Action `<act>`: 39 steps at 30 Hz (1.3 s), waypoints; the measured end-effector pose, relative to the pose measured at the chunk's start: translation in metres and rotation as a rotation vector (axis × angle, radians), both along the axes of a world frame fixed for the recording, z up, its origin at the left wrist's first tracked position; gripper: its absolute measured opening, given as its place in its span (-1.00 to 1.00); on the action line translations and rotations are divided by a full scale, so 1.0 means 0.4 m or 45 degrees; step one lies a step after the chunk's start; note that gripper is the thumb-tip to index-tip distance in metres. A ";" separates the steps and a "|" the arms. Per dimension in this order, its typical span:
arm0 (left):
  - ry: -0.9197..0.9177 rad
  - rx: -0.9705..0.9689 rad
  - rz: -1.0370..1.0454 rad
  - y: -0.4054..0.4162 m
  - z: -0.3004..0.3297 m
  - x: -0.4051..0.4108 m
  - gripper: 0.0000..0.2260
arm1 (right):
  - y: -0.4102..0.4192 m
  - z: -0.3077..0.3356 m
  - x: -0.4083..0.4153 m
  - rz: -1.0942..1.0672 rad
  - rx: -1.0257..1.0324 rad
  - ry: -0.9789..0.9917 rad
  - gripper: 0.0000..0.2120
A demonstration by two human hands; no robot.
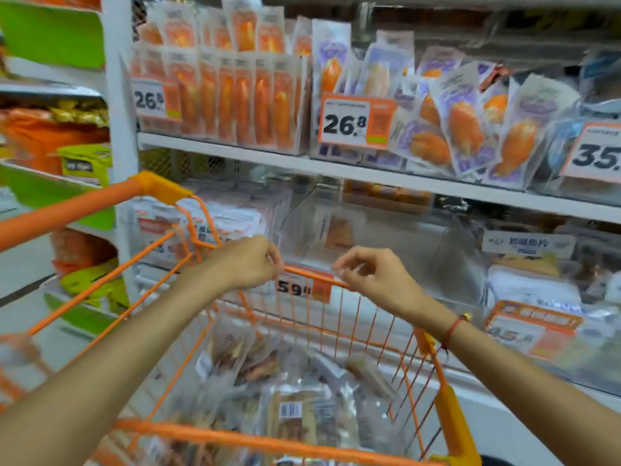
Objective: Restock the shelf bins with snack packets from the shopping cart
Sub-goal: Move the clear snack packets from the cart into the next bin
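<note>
Shelf bins (379,230) just beyond cart rim (312,275), both hands above it.

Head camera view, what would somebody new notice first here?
Probably the orange shopping cart filling the lower middle, with clear snack packets piled inside. Both hands reach to its far rim: the left hand and right hand have curled fingers at the top wire. Above, the big 26.8 price tag hangs on the upper shelf among orange and purple packets.

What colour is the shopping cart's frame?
Bright orange: the shopping cart has orange wire and rails, with yellow corner pieces, seen in the head view.
</note>
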State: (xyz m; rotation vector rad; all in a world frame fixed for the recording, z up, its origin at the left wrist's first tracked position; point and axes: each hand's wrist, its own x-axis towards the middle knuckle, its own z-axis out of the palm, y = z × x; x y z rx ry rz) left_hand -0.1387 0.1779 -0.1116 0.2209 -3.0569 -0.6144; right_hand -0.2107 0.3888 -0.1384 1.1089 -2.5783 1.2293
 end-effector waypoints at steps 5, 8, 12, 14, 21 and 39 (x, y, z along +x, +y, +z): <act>-0.571 -0.426 0.083 -0.030 -0.092 0.061 -0.86 | -0.083 -0.093 0.053 0.293 0.793 0.041 -0.78; -0.831 -0.498 0.124 -0.041 -0.160 0.025 -0.80 | -0.170 -0.144 0.052 0.334 1.124 0.065 -0.54; -0.830 -0.592 0.151 -0.040 -0.219 0.012 -0.57 | -0.226 -0.213 0.051 0.492 1.251 0.192 -0.42; -0.835 -0.553 0.152 -0.055 -0.240 0.008 -0.50 | -0.214 -0.238 0.043 0.499 1.202 0.316 -0.56; -0.854 -0.603 0.030 -0.058 -0.233 0.003 -0.47 | -0.220 -0.207 0.021 0.480 1.043 0.248 -0.78; -0.599 0.512 0.050 -0.139 -0.101 0.006 -0.74 | -0.181 -0.149 -0.012 0.191 0.302 -0.875 -0.73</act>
